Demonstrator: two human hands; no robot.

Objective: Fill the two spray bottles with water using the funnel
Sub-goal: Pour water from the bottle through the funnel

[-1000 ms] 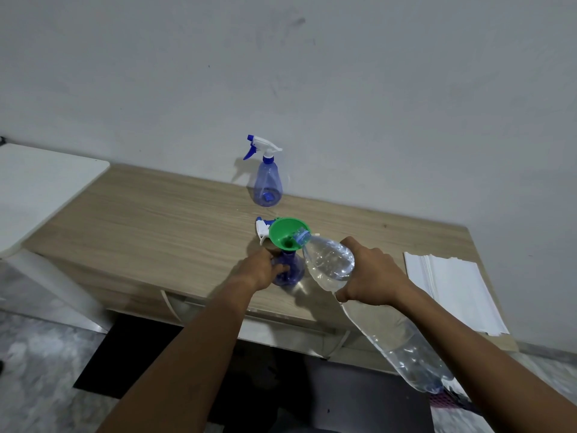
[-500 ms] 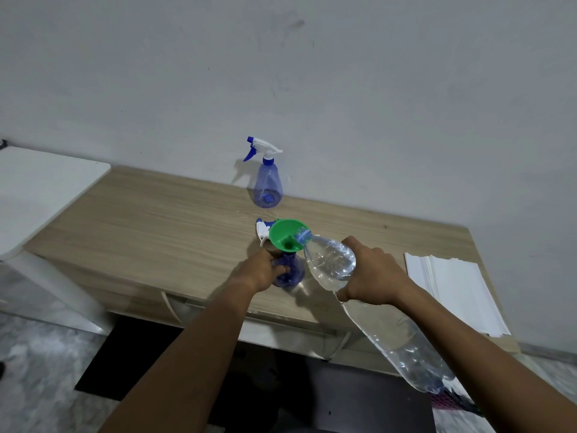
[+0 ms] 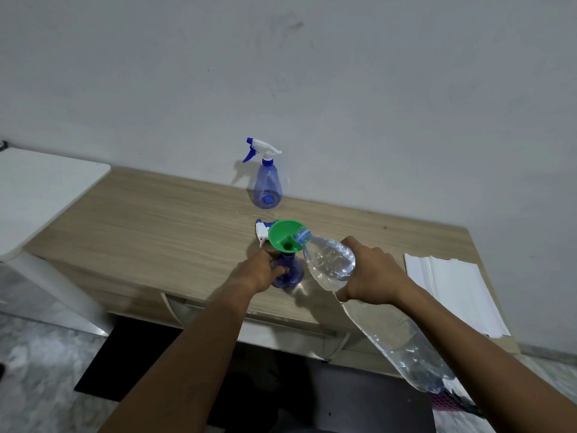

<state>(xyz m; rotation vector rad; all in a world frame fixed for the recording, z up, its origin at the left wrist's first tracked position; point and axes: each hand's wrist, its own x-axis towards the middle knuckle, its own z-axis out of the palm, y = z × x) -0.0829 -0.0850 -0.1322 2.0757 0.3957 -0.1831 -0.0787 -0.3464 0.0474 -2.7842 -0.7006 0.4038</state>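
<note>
Item: near spray bottle [image 3: 288,271], blue, uncapped, upright on the wooden bench [image 3: 150,232] near its front edge. My left hand [image 3: 260,270] has its grip closed around the bottle's body.

Item: green funnel [image 3: 285,235], seated in that bottle's neck.

Item: clear water bottle [image 3: 368,301], large, tilted, mouth resting over the funnel's rim, base toward me. My right hand [image 3: 370,276] has its grip wrapped around the upper body.

Item: loose trigger head [image 3: 261,230], white and blue, lying on the bench just behind the funnel.

Item: second spray bottle [image 3: 267,182], blue, trigger fitted, upright by the wall [image 3: 343,89], well apart from the first.

Item: stack of white paper [image 3: 452,292], right end of the bench.
</note>
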